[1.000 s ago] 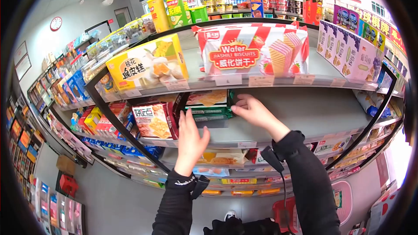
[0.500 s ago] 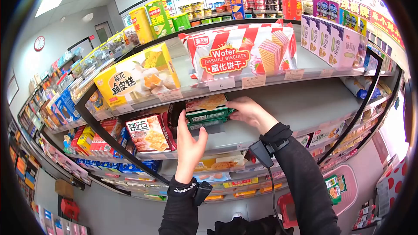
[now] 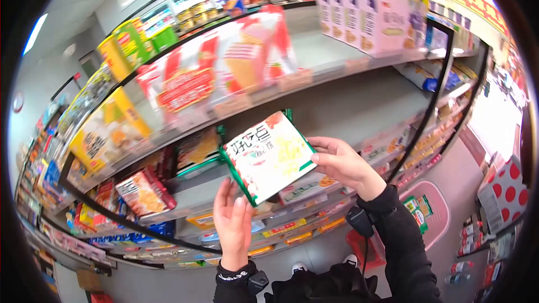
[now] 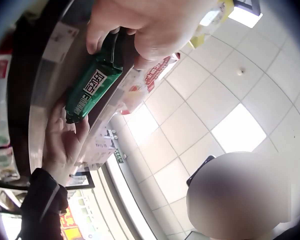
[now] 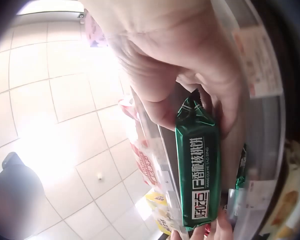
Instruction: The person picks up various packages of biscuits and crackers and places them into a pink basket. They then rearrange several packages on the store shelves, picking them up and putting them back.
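In the head view a white-and-green biscuit packet is tilted in front of the shelf, its printed face up. My right hand pinches its right edge, thumb on top. At the packet's lower left corner is my left hand; the left wrist view shows the thumb and fingers round that end of the green packet. The right wrist view shows the packet's green side between both hands. Another green-edged biscuit packet lies on the shelf behind, next to a dark red biscuit packet.
On the shelf above stand a red-and-white wafer bag, a yellow box and purple-white boxes. Black shelf frame bars run at both sides. On the floor at right sits a pink basket with green packets inside.
Both hands have drawn a green biscuit packet out of the shelf and turned its printed face up. The head view has swung right, so the shelf appears tilted and further left.
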A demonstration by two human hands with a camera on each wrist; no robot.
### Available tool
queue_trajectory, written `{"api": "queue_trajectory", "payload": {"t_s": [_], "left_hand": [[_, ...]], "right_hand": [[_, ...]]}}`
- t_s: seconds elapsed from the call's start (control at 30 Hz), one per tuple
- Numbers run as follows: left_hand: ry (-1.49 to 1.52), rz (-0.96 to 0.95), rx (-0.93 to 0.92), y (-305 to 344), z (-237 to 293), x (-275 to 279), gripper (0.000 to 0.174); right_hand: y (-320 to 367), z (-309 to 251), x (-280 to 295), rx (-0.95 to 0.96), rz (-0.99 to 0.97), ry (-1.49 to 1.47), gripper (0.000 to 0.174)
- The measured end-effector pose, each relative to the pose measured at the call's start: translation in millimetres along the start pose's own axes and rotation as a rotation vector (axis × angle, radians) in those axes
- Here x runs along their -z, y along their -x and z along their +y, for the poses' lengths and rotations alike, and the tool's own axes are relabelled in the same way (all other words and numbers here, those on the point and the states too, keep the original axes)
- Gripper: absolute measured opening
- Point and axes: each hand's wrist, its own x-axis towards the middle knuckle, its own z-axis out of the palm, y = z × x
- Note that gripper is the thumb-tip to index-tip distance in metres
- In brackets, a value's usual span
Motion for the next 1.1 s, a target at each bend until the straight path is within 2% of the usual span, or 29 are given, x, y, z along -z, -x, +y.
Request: {"api": "queue_trajectory", "payload": {"t_s": [0.07, 0.2, 0.27, 0.3, 0.33, 0.4, 0.47, 0.53, 0.6, 0.63, 0.67, 0.7, 0.8, 0.87, 0.9, 0.93, 0.97, 1.0, 1.07, 1.1], "left_hand": [[0.101, -0.128, 0.144, 6, -14, -21, 0.057], [-0.002, -0.252, 0.313, 28, -55, -51, 0.044], [-0.053, -0.315, 0.393, 39, -79, -69, 0.043], [-0.034, -0.351, 0.441, 45, -95, -80, 0.043], [-0.018, -0.367, 0.563, 50, -109, -89, 0.041], [0.022, -0.356, 0.772, 63, -141, -104, 0.037], [-0.019, -0.442, 0.921, 77, -181, -112, 0.037], [-0.076, -0.510, 0.991, 96, -219, -126, 0.036], [-0.053, -0.561, 1.109, 115, -251, -138, 0.034], [-0.038, -0.591, 1.175, 122, -264, -146, 0.036], [-0.023, -0.620, 1.240, 126, -276, -154, 0.038], [-0.026, -0.611, 1.244, 132, -286, -160, 0.038], [-0.107, -0.585, 1.287, 139, -303, -175, 0.044], [-0.219, -0.677, 1.232, 137, -305, -182, 0.049], [-0.225, -0.664, 1.230, 137, -305, -182, 0.049], [-0.252, -0.742, 1.197, 135, -306, -180, 0.048], [-0.281, -0.820, 1.163, 134, -305, -178, 0.048], [-0.287, -0.808, 1.160, 134, -305, -175, 0.048], [-0.316, -0.820, 1.157, 134, -303, -164, 0.047], [-0.324, -0.807, 1.153, 134, -301, -160, 0.047]], "right_hand": [[32, -12, 15, 0.005, 0.031, 0.092, 0.055], [98, -27, 56, -0.021, 0.082, 0.151, 0.062], [133, -14, 99, -0.044, 0.111, 0.316, 0.063], [151, -3, 117, -0.084, 0.113, 0.218, 0.063], [169, 3, 129, -0.072, 0.076, 0.167, 0.062], [206, 21, 155, -0.104, 0.146, 0.112, 0.059], [245, 36, 173, -0.195, 0.310, 0.006, 0.056], [279, 66, 199, -0.323, 0.442, 0.111, 0.053], [309, 91, 212, -0.273, 0.606, 0.046, 0.051], [323, 95, 218, -0.279, 0.605, 0.039, 0.051], [337, 97, 224, -0.287, 0.683, -0.024, 0.049], [351, 99, 231, -0.295, 0.758, -0.086, 0.047], [381, 84, 258, -0.201, 0.951, 0.108, 0.048], [403, 87, 297, -0.210, 1.110, 0.407, 0.051], [411, 83, 312, -0.182, 1.144, 0.707, 0.050], [411, 74, 323, -0.146, 1.162, 1.010, 0.050], [411, 65, 332, -0.244, 1.182, 1.146, 0.049], [408, 54, 336, -0.343, 1.197, 1.282, 0.048], [406, 52, 355, -0.296, 1.157, 1.391, 0.047], [403, 50, 361, -0.381, 1.134, 1.420, 0.046]]}}
